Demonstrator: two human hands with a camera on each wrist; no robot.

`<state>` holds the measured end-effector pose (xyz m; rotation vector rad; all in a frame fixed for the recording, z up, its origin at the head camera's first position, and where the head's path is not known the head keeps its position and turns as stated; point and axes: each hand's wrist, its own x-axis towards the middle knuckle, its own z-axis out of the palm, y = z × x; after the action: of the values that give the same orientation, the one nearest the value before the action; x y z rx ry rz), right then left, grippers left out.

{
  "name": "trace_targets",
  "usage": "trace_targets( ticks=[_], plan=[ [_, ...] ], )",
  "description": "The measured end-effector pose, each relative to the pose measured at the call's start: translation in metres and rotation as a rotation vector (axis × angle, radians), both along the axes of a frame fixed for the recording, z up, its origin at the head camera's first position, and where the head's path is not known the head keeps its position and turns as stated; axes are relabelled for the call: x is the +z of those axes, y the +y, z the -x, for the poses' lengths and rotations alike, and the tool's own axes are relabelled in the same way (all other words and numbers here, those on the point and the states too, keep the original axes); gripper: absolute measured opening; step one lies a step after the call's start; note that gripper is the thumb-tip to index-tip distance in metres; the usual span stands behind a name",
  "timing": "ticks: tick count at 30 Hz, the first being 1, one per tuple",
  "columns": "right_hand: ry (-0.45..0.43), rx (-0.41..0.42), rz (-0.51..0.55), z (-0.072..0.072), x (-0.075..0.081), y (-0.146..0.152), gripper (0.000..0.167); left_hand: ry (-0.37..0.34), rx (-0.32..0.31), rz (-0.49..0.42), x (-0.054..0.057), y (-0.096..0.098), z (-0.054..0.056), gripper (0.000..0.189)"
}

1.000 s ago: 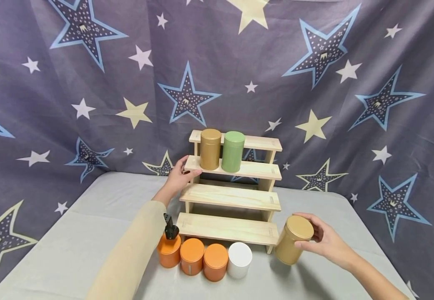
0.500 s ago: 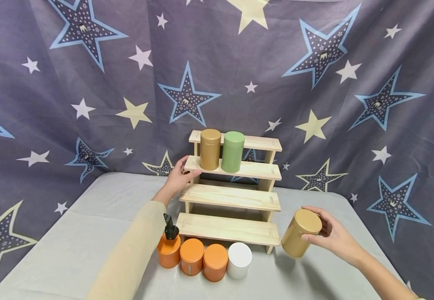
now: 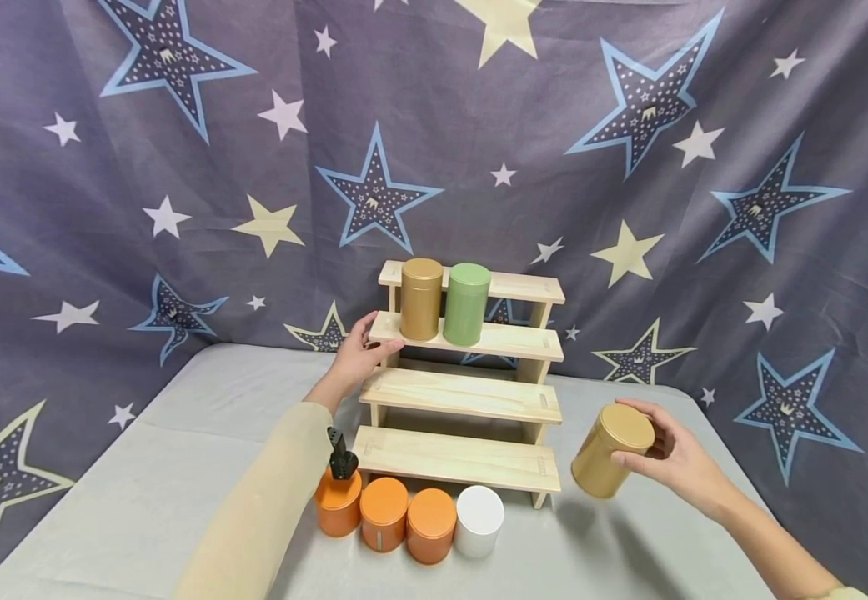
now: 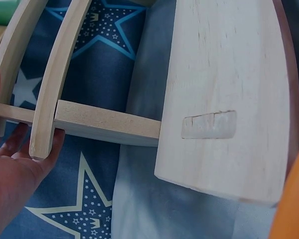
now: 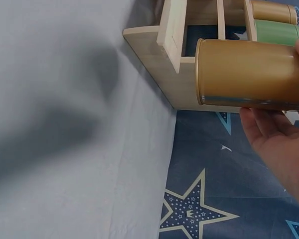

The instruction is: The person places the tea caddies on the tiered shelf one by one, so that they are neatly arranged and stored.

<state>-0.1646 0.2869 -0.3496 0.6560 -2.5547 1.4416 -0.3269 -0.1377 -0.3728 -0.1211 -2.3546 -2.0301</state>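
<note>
Right hand [image 3: 677, 465] grips the gold tin [image 3: 600, 462], tilted above the tabletop [image 3: 186, 467]! Left hand [image 3: 354, 360] pinches the wooden rack [image 3: 456, 457] between them. The tin (smooth, so perhaps slippery) looks stiff, probably light; best held round its upper wall.

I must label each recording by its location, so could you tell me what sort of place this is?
Probably a small staged tabletop setup, likely indoors: a star-patterned cloth hangs as a backdrop behind a pale tabletop, on which a wooden tiered stand is set.
</note>
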Motion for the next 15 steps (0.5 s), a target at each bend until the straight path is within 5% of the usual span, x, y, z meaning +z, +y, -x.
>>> trace_targets(
  ticks=[15],
  plan=[
    [0.018,-0.071,-0.051,0.011,0.009,0.008,0.061,0.000,0.003,-0.007,-0.002,0.000,0.001,0.086]
  ],
)
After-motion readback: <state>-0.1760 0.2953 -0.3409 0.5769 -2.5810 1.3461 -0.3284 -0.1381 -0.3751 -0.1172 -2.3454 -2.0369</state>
